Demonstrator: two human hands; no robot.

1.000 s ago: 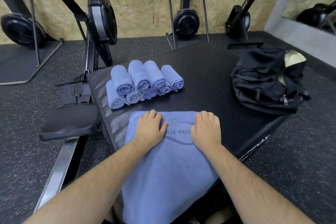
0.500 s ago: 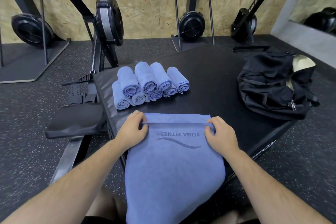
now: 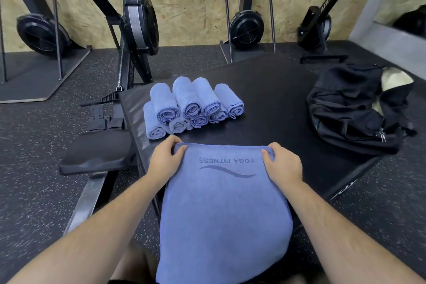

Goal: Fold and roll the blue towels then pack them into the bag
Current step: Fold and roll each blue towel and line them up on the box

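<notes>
On the black box (image 3: pixel 265 104), both hands pinch the blue towel's (image 3: pixel 221 214) far corners.

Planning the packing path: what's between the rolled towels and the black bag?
Head view: only bare black platform separates the rolled towels from the bag.

A gym; rowing machines (image 3: pixel 139 21), speckled rubber floor (image 3: pixel 34 180)

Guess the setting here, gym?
Most likely a gym: air rowing machines stand along a chipboard wall, the floor is speckled rubber, and a black duffel bag sits on a padded black box.
</notes>
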